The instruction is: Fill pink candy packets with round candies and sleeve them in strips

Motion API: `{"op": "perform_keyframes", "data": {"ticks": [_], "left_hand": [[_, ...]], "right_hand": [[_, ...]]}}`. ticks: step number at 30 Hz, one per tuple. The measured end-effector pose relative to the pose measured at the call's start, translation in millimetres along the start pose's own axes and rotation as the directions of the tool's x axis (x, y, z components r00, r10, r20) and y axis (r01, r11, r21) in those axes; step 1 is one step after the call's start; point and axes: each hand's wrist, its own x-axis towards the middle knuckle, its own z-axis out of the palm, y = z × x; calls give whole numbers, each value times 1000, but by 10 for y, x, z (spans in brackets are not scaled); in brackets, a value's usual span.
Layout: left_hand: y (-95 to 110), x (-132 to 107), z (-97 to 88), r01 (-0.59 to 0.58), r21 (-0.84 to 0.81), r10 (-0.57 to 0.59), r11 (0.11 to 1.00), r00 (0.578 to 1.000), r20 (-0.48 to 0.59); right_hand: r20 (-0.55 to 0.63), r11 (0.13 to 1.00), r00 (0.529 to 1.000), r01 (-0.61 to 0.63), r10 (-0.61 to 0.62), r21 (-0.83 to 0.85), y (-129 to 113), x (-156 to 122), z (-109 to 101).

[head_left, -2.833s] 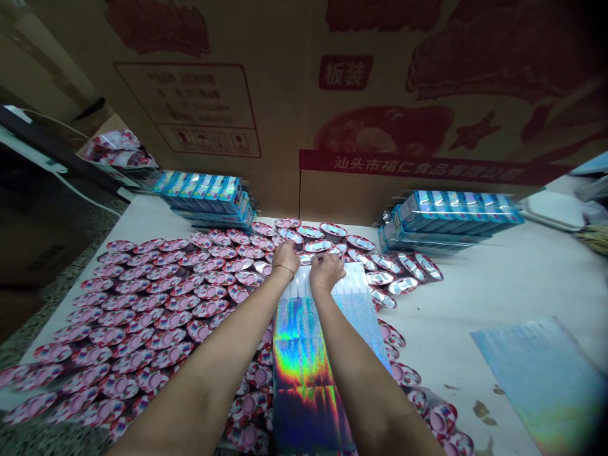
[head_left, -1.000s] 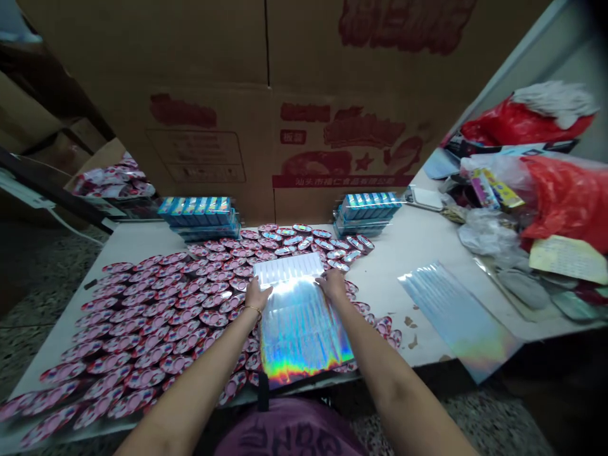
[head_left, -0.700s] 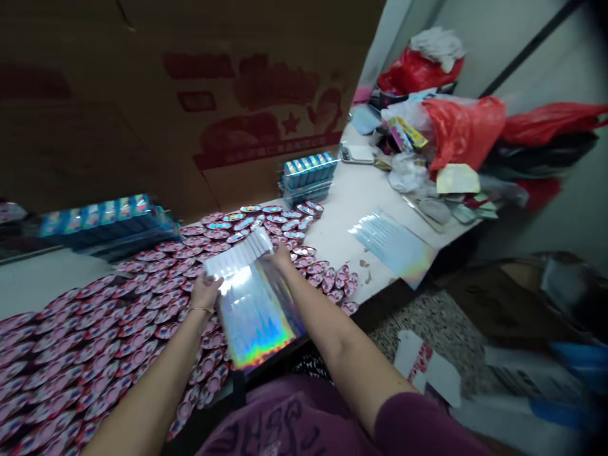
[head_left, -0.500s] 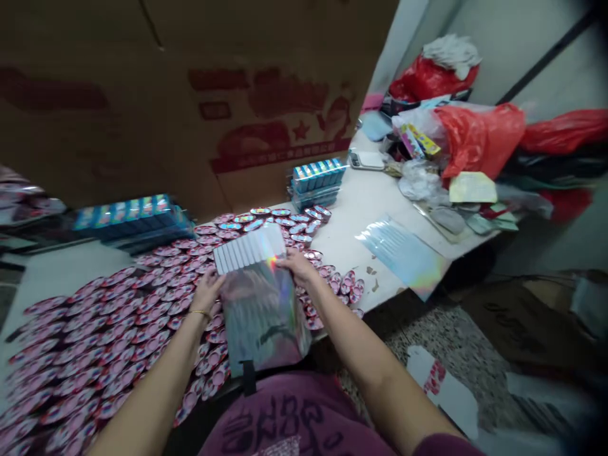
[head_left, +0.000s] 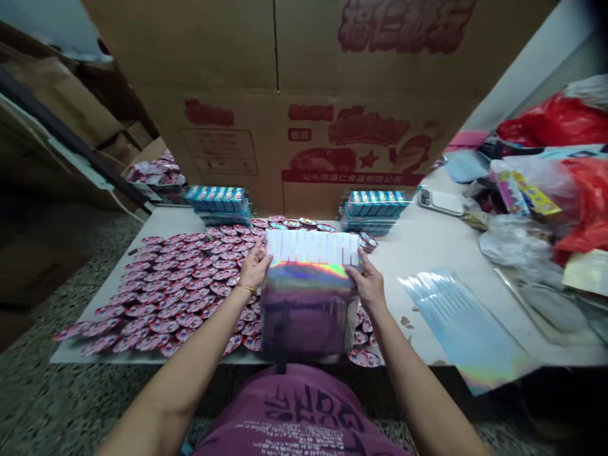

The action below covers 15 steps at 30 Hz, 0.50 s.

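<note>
I hold a shiny holographic sheet (head_left: 306, 304) up in front of me, its top edge lined with a row of white strips (head_left: 311, 247). My left hand (head_left: 254, 269) grips the sheet's upper left edge, a thin bracelet on its wrist. Its upper right edge is gripped by my right hand (head_left: 367, 285). The sheet is lifted above the table (head_left: 427, 247) and tilted toward me. Under and around it lie several pink round lids (head_left: 175, 285), spread in overlapping rows over the table's left half.
Two stacks of blue packs (head_left: 218, 199) (head_left: 375, 206) stand at the back against a big printed cardboard box (head_left: 304, 107). A second holographic sheet (head_left: 465, 326) overhangs the front right edge. Red bags and clutter (head_left: 546, 183) fill the right side. A phone (head_left: 441, 201) lies nearby.
The sheet has been raised off the lids and tilted up toward me, both hands sliding to its top corners. My view swung right and has come back to face the table.
</note>
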Motion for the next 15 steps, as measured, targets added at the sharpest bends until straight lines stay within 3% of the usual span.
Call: {"op": "perform_keyframes", "data": {"ticks": [3, 7, 12, 15], "left_hand": [[91, -124, -24, 41, -57, -40, 998, 999, 8], [188, -313, -105, 79, 35, -84, 996, 980, 180], [286, -437, -170, -174, 316, 116, 933, 974, 195], [356, -462, -172, -307, 426, 238, 851, 949, 209]], "right_hand": [[97, 995, 991, -93, 90, 27, -49, 14, -108], [161, 971, 969, -207, 186, 119, -111, 34, -223], [215, 943, 948, -274, 233, 187, -172, 45, -306], [216, 979, 960, -195, 180, 52, -216, 72, -399]]}}
